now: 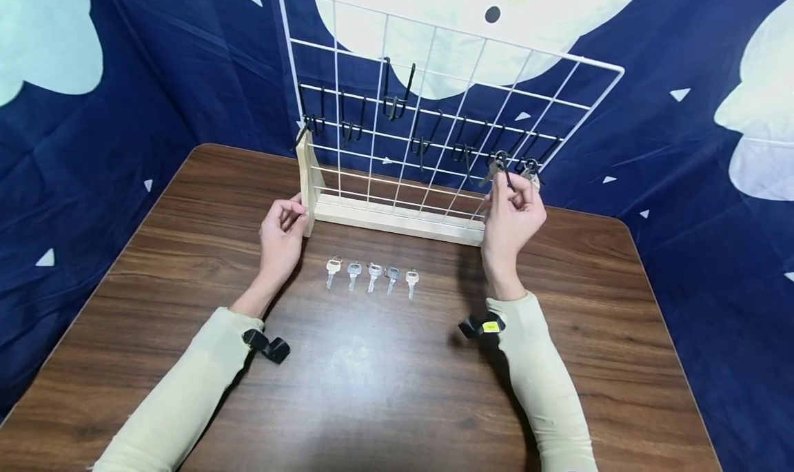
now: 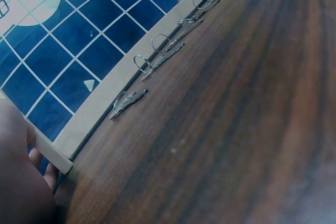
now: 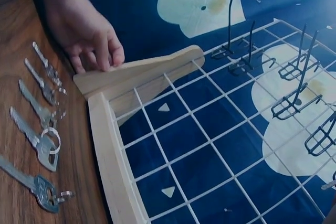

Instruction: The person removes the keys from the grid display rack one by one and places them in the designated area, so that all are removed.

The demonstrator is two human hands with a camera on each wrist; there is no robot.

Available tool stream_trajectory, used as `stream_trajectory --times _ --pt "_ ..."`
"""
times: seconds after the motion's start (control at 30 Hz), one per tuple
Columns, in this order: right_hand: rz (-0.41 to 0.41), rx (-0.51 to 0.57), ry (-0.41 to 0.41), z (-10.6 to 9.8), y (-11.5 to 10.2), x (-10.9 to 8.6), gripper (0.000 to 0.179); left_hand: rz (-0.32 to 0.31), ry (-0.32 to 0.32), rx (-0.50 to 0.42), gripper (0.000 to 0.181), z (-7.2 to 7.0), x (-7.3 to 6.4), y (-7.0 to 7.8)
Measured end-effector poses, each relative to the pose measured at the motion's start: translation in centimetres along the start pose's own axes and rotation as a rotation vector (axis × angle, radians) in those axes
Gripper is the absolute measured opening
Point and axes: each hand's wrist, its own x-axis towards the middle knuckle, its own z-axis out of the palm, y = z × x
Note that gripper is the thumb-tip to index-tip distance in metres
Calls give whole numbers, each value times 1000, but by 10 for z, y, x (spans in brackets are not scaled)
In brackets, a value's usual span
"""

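Note:
My left hand grips the wooden end support of a white wire grid rack; in the right wrist view its fingertips lie at the support's edge. At the rack's right side my right hand pinches a key between thumb and fingers. The key's ring is up at a black hook, and whether it is on the hook I cannot tell. Just right of it, another key hangs, partly hidden by the fingers. The right wrist view shows little of the right hand.
Several loose keys with rings lie in a row on the brown wooden table, in front of the rack's wooden base bar. More black hooks hang across the grid, one higher. Behind is a dark blue cloth with white clouds.

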Motion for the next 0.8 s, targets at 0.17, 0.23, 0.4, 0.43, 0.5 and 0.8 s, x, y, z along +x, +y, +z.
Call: stream_trajectory --times 0.17,0.23,0.4,0.43,0.5,0.8 --pt "34 5 22 3 -6 -3 23 9 -3 -18 9 3 0 -1" --pt "69 32 15 3 -9 -6 23 10 -4 -27 9 3 1 -2" --pt "124 152 -21 5 -16 -11 18 10 -8 -26 7 4 1 -2" --pt "133 176 -28 5 -17 -12 18 11 -9 -25 7 3 1 -2" --pt "165 227 -44 6 -18 -14 19 7 -9 -23 6 3 1 -2" --pt "237 272 -108 4 -23 -15 15 -2 -2 -25 6 0 1 -1"
